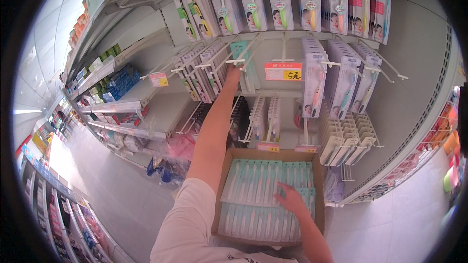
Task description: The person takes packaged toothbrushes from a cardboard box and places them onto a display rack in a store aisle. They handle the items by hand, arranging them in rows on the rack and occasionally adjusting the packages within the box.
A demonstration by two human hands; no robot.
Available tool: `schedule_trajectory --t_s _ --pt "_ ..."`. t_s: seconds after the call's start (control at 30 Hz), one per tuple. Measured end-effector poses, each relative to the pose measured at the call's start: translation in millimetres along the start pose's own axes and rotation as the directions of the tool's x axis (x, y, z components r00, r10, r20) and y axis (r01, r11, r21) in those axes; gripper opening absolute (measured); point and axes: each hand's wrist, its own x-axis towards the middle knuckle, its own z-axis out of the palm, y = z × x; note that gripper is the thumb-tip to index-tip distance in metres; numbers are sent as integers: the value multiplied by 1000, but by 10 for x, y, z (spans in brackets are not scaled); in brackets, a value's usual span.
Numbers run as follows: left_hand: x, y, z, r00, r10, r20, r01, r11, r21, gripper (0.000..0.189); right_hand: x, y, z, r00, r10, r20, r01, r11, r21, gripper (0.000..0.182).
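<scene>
My left hand (234,75) is raised to a hook on the shelf rack and grips the edge of a teal-topped toothbrush pack (249,75). Its fingertips are partly hidden by the pack and the hook's front. Below, an open cardboard box (320,204) stands before me, holding rows of similar toothbrush packs (252,182) with clear fronts. Over the box's right half is my right hand (290,197), fingers apart, its fingertips at the right end of the upper row.
Packaged toothbrushes (280,3) hang along the upper rail, with more packs (345,84) on hooks at the right. A price sign (283,71) sits right of my left hand. White metal hooks (393,73) jut outward. Side shelves (109,107) run down the aisle at left.
</scene>
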Motion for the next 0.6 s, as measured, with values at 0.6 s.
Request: schedule_trajectory --t_s 0.6 --pt "-324 56 16 986 -41 162 89 948 -306 62 18 230 110 999 -35 0 35 998 45 50"
